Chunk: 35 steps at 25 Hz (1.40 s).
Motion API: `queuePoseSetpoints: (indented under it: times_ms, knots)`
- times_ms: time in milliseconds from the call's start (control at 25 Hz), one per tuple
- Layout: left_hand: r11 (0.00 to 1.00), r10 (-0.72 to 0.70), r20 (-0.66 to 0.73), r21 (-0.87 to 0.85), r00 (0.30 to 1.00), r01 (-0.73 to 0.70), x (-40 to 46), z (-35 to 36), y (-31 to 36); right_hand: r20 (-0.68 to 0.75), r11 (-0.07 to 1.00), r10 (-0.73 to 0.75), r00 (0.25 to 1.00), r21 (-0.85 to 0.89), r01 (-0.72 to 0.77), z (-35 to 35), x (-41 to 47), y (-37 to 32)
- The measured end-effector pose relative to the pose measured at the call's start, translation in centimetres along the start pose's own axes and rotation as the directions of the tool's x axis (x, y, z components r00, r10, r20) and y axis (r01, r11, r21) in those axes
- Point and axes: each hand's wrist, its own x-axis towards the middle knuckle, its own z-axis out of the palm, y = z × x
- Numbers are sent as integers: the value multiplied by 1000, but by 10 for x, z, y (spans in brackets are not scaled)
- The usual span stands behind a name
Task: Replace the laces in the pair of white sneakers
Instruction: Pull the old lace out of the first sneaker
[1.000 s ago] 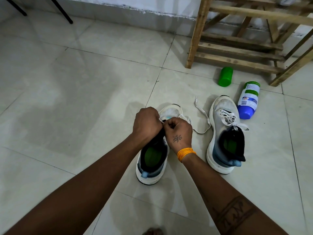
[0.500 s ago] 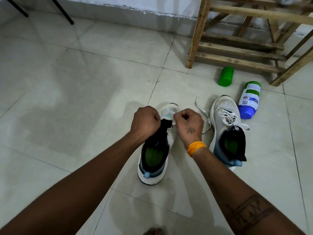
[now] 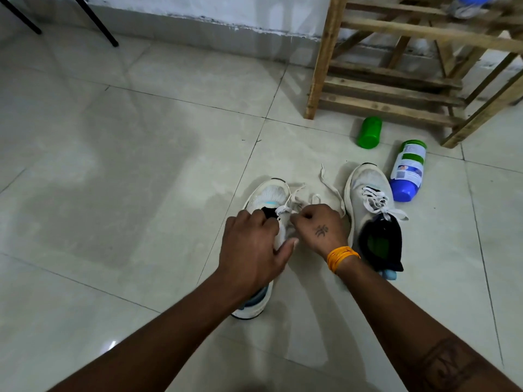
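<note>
Two white sneakers stand on the tiled floor. My left hand (image 3: 250,250) covers the middle of the left sneaker (image 3: 268,195) and grips its upper beside the black tongue. My right hand (image 3: 319,229), fingers curled, pinches the white lace (image 3: 329,188) close to the lowest eyelets. The lace's loose end trails over the floor between the shoes. The right sneaker (image 3: 368,185) stands to the right, still laced, its lace bunched over the tongue.
A green cap (image 3: 369,132) and a blue-and-white bottle (image 3: 407,171) lie on the floor beyond the right sneaker. A wooden rack (image 3: 396,80) stands at the back right against the wall. Two thin black legs (image 3: 93,21) reach the floor at the back left.
My left hand has opened out and slid down over the left sneaker's middle. My right hand has shifted slightly, and more loose lace now lies on the floor by the toe.
</note>
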Motion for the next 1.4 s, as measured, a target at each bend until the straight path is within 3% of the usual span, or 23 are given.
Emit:
queuePoseSetpoints:
  times_ms: [80, 200, 240, 320, 400, 480, 520, 600, 680, 760, 800, 840, 920, 1000, 1120, 1160, 1200, 1280, 1320, 1400]
  knots:
    - [999, -54, 18, 4, 998, 54, -2, 7, -5, -21, 989, -16, 1000, 148, 19, 6, -2, 0]
    - [997, -43, 3, -65, 999, 43, 0, 12, -13, -13, 913, -404, 915, -62, 402, 4, 4, 0]
    - [995, -38, -7, -93, 999, 38, 0, 13, -14, 18, 885, -449, 893, -133, 447, 0, 9, -5]
    - [989, -44, -20, -143, 999, 41, -1, 14, -14, 93, 871, -387, 917, -290, 397, -14, 20, -20]
    - [982, -49, -40, -186, 998, 41, -1, 15, -15, 246, 899, -172, 954, -356, 254, -32, 30, -43]
    - [978, -46, -45, -203, 998, 36, 0, 15, -15, 418, 998, 2, 909, -56, 23, -47, 34, -69]
    - [979, -50, -30, -200, 998, 43, 0, 15, -16, 495, 980, -6, 869, 176, -93, -51, 33, -80]
    - [979, -60, -14, -198, 998, 56, 1, 17, -16, 542, 801, -164, 824, 561, -210, -58, 31, -90]
    - [976, -71, -20, -208, 997, 65, -1, 18, -16, 474, 700, -222, 852, 686, -199, -55, 33, -84]
    - [973, -77, -29, -220, 997, 69, -1, 19, -17, 311, 775, -191, 931, 629, -52, -44, 33, -66]
    - [970, -79, -31, -234, 996, 70, -1, 20, -18, 181, 851, -258, 949, 508, 134, -36, 33, -51]
    - [966, -84, -27, -247, 996, 75, -1, 20, -18, 109, 891, -392, 914, 295, 346, -28, 33, -36]
    - [958, -95, -21, -273, 995, 86, -1, 21, -18, 250, 800, -550, 797, -114, 589, -17, 28, -16]
    - [945, -104, -25, -316, 994, 91, -1, 21, -19, 313, 745, -529, 789, -274, 609, -9, 24, -7]
    - [917, -126, -27, -386, 992, 106, -2, 21, -19, 177, 732, -628, 758, -197, 652, -1, 21, -4]
    - [909, -131, -28, -402, 991, 109, -2, 21, -20, 107, 755, -617, 780, -199, 625, 0, 23, -2]
    - [903, -136, -22, -415, 991, 115, -2, 22, -21, -1, 812, -554, 833, -225, 539, -2, 30, 1]
    - [894, -162, -4, -424, 987, 145, -4, 22, -21, -217, 943, -268, 939, -256, 211, -19, 51, 12]
    - [891, -179, -4, -425, 984, 160, -5, 22, -22, -240, 960, -172, 956, -258, 108, -25, 56, 16]
    - [891, -194, -19, -421, 981, 168, -5, 24, -25, -146, 947, -217, 965, -270, 173, -28, 53, 15]
